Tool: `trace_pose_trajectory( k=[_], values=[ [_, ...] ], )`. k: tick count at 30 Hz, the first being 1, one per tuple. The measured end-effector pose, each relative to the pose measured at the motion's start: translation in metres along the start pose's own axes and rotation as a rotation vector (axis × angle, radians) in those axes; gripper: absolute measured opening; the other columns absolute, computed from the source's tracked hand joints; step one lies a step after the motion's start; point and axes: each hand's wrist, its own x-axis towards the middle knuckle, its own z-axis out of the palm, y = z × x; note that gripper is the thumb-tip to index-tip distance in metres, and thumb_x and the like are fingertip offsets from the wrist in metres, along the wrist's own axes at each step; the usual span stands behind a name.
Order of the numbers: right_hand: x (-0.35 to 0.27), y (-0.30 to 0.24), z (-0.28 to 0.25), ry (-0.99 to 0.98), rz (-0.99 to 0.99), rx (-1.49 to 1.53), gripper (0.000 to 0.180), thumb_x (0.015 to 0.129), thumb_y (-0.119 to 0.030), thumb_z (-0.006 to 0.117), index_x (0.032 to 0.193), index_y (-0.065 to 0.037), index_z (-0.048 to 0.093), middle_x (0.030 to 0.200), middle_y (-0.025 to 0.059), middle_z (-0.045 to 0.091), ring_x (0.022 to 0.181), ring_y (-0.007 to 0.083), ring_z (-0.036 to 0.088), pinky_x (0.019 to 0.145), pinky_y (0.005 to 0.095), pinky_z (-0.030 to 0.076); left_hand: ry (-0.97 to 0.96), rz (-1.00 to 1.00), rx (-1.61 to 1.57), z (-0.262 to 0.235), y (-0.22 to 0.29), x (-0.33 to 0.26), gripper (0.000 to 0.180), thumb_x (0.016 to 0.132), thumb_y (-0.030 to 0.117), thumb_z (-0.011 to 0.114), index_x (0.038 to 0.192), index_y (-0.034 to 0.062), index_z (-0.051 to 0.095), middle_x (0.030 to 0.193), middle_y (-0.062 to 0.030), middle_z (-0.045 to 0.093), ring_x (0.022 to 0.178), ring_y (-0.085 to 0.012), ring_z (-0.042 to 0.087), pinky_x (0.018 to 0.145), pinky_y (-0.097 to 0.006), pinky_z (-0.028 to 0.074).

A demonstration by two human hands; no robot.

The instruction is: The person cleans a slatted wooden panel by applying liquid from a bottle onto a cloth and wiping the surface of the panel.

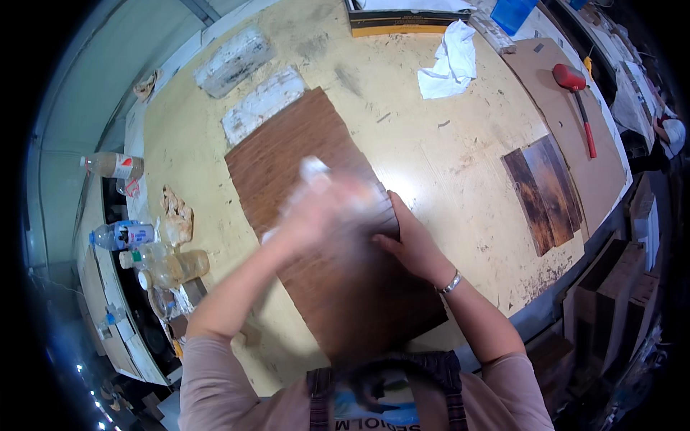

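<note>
A long brown wood-grained board (277, 147) lies slantwise on the table in front of me. Over its middle is my left hand (323, 208), smeared by motion, with a white wad that looks like a cloth (314, 168) showing past its fingers. My right hand (415, 244) grips the board's right edge, thumb on top and fingers along the side. The board's surface beneath the left hand is blurred and partly hidden. Against the board's far end rests a white, plastic-wrapped block (264, 105), and a second wrapped block (235, 61) lies beyond it.
Several bottles, among them a clear one (122, 235), line the left edge near a crumpled tan cloth (177, 215). A white cloth (451, 63) and an open box (410, 26) are at the back. Dark wood strips (540, 192) and a red-headed mallet (577, 97) lie to the right.
</note>
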Motion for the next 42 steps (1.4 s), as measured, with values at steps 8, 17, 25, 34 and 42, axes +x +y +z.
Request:
trace_pose_trajectory(
  k=[8,17,25,34,42],
  values=[
    [0.002,0.007,0.008,0.054,-0.077,-0.188,0.086,0.090,-0.017,0.073,0.153,0.008,0.020,0.155,0.0284,0.034,0.145,0.0360,0.035,0.117,0.0375,0.032,0.537,-0.129,-0.300,0.010,-0.065,-0.018,0.044,0.108,0.033,0.036,0.125,0.0009,0.061,0.127,-0.0173,0.063,0.117,-0.0322,0.057,0.103,-0.039,0.041],
    [0.002,0.030,0.020,0.180,-0.201,-0.256,0.083,0.084,-0.023,0.077,0.148,0.007,0.032,0.141,0.0334,0.047,0.127,0.0422,0.052,0.108,0.0415,0.042,0.538,-0.007,-0.034,0.059,-0.046,-0.149,0.032,0.101,0.021,0.047,0.121,0.0019,0.063,0.123,-0.0134,0.064,0.116,-0.0320,0.059,0.100,-0.042,0.046],
    [-0.021,-0.064,0.068,0.041,-0.433,-0.156,0.059,0.082,-0.029,0.077,0.126,0.005,0.057,0.124,0.0254,0.061,0.115,0.0383,0.059,0.099,0.0432,0.047,0.672,-0.012,-1.772,0.002,-0.005,-0.187,0.040,0.108,0.024,0.041,0.139,-0.0016,0.048,0.132,-0.0128,0.061,0.119,-0.0236,0.061,0.105,-0.040,0.047],
    [-0.056,-0.082,0.120,-0.244,-0.179,0.501,0.028,0.103,-0.021,0.053,0.107,0.003,0.066,0.091,0.0016,0.068,0.080,0.0071,0.058,0.074,0.0260,0.049,0.819,-0.053,-1.378,0.028,0.033,-0.229,0.048,0.107,0.024,0.043,0.148,-0.0021,0.039,0.147,-0.0126,0.050,0.131,-0.0211,0.051,0.114,-0.038,0.034],
    [-0.096,-0.091,0.120,-0.357,-0.123,0.717,0.039,0.104,-0.036,0.055,0.110,0.001,0.066,0.099,0.0037,0.071,0.089,0.0091,0.064,0.083,0.0256,0.050,0.660,-0.163,-0.901,0.082,0.038,-0.266,0.015,0.092,0.008,0.068,0.103,-0.0014,0.072,0.094,-0.0028,0.070,0.089,-0.0096,0.062,0.080,-0.024,0.048]
  ],
)
